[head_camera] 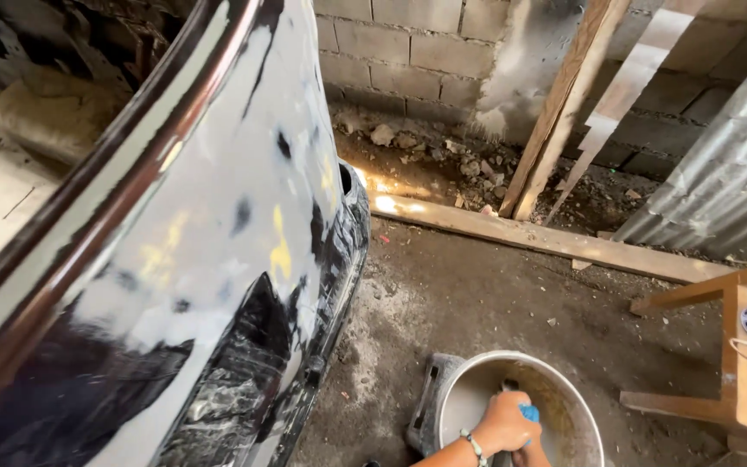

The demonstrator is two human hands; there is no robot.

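My left hand, with a beaded bracelet at the wrist, reaches into a round metal basin on the ground and is closed around a small blue object, perhaps a sponge or sanding block. Murky water fills the basin. A sliver of my right hand shows at the bottom edge just under the left one; its fingers are hidden. To the left rises a dark car body, covered in white filler with yellow and black sanded patches.
A grey block lies against the basin's left side. A wooden plank lies across the dirt floor, and boards lean on the block wall. Corrugated metal sheet stands at the right above a wooden frame.
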